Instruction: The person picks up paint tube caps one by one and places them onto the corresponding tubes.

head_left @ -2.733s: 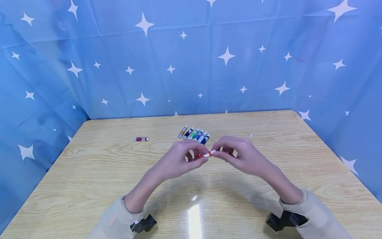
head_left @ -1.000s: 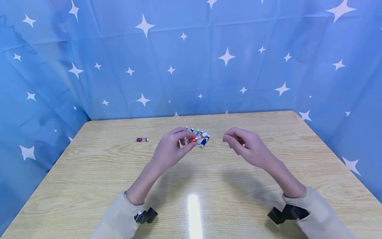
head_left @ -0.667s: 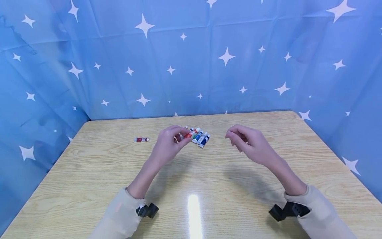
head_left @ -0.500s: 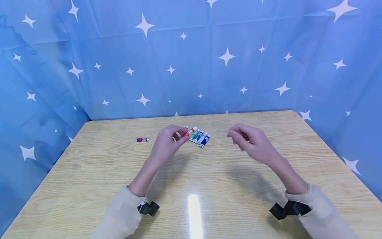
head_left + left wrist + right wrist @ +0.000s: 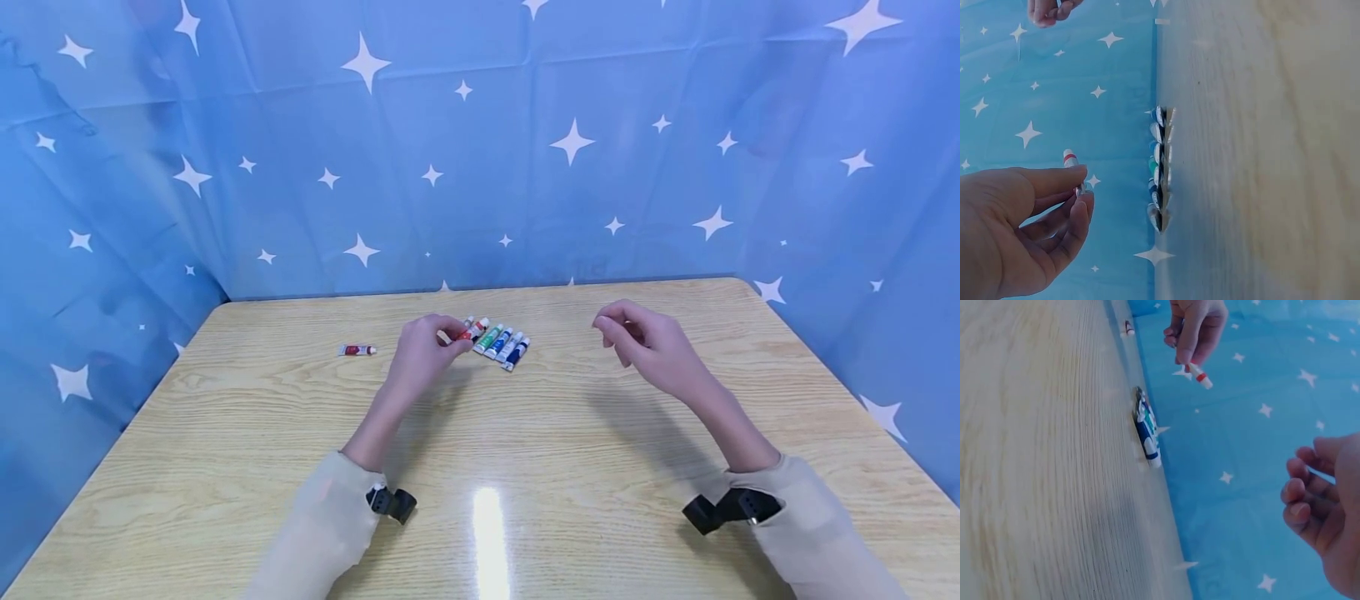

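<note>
My left hand point(image 5: 420, 354) pinches a red paint tube point(image 5: 1070, 158) with a white cap between thumb and fingers. It is at the left end of a row of several paint tubes point(image 5: 502, 343); the left wrist view shows the held tube raised above the table. Green, blue, pale and dark blue tubes are visible, while the held tube and fingers partly cover the leftmost ones. Off to the right, my right hand point(image 5: 652, 350) hovers over the table with loosely curled fingers point(image 5: 1298, 514) and no visible object in them.
A dark red paint tube point(image 5: 357, 350) lies alone left of my left hand. A small white piece point(image 5: 1162, 21) sits near the far table edge. Behind the wooden table point(image 5: 480, 433) hangs a blue cloth point(image 5: 495, 142) with white stars.
Earlier both hands were on the red tube; the right hand has released its end and drawn away right. My left hand has carried the tube leftward and farther forward, across the row.
</note>
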